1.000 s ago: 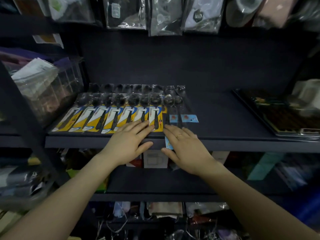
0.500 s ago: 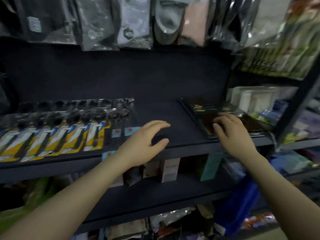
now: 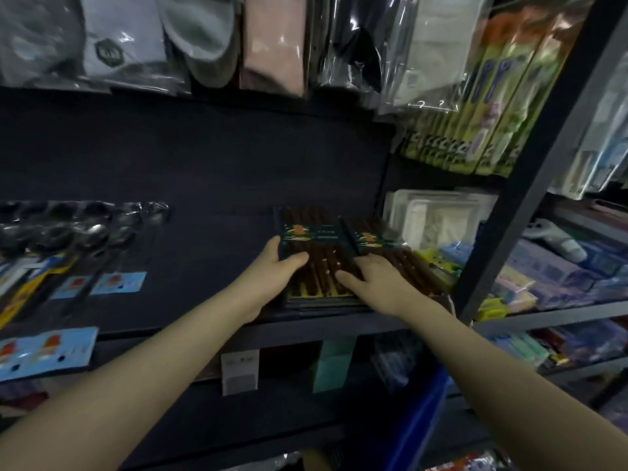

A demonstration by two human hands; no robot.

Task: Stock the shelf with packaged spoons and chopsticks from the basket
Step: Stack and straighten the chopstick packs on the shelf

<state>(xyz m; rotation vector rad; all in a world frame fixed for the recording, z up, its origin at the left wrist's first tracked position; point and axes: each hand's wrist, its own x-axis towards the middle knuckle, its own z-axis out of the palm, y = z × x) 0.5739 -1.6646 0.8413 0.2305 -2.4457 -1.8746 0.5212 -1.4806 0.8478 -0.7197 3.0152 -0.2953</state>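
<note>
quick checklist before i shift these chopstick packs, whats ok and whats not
1. Left hand on the left chopstick pack: ok, thumb on top, fingers at its left edge.
2. Right hand on the packs: ok, it rests between the left pack and the right pack; whether it grips cannot tell.
3. Packs square to the shelf edge: not ok, they lie at an angle.
4. Free room to the left: ok, bare shelf up to the spoon packs.
5. Stack fully on the shelf: cannot tell, the front edge is dark.

Both the left hand [image 3: 276,273] and right hand [image 3: 380,283] have moved from the spoons [image 3: 68,239] onto the chopstick packs [image 3: 316,253].
</note>
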